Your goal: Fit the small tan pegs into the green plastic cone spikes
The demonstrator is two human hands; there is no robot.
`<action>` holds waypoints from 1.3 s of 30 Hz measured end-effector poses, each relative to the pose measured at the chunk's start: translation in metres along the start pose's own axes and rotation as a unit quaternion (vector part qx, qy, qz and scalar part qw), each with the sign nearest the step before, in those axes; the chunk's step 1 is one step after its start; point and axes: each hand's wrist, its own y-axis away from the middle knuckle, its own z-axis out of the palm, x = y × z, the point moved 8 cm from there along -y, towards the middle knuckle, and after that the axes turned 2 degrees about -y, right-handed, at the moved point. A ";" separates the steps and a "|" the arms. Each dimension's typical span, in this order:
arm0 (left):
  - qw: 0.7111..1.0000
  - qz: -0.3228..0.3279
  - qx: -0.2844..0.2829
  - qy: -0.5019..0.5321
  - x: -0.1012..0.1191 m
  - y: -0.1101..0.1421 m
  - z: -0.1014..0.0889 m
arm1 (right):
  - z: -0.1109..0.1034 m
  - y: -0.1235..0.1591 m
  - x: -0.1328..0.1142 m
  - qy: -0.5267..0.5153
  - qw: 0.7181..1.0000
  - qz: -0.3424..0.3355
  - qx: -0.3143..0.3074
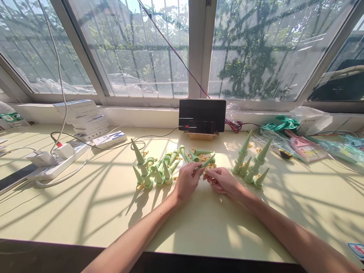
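Observation:
Above the middle of the table, my left hand is closed on a pale green cone, whose tip points up and to the right. My right hand meets it at the cone's near end, thumb and forefinger pinched together. What that pinch holds, if anything, is too small to make out. Just behind both hands lies a heap of small yellow-tan pieces among more green cones. Left of my hands stand several green cones and a taller stacked green piece. To the right are upright stacked green spires.
A black tablet leans at the back, with a phone in front on a cardboard stand. White boxes and a power strip with cables occupy the left. Plastic bags lie at the right.

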 end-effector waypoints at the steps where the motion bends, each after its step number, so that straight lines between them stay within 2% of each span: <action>1: 1.000 -0.001 -0.001 0.001 0.000 0.000 0.000 | 0.000 0.000 0.000 -0.005 1.000 0.002 -0.003; 13: 0.998 -0.008 -0.057 0.031 0.001 0.002 0.009 | 0.000 0.000 0.000 -0.074 0.997 -0.008 -0.037; 20: 0.996 -0.005 -0.082 0.017 -0.004 0.003 0.012 | -0.006 -0.003 0.004 -0.087 0.996 -0.019 -0.026; 25: 0.996 -0.001 -0.093 0.004 -0.004 0.003 0.013 | -0.009 -0.005 0.004 -0.058 0.998 -0.031 0.005; 30: 0.994 0.010 -0.106 0.016 -0.001 0.003 0.014 | -0.011 -0.004 -0.006 0.020 0.995 -0.098 0.030; 34: 0.993 0.015 -0.120 0.013 0.002 0.003 0.014 | -0.012 0.005 -0.021 0.160 0.969 -0.180 0.061; 39: 0.992 0.018 -0.122 0.025 0.005 0.003 0.013 | -0.011 0.019 -0.042 0.313 0.901 -0.280 0.111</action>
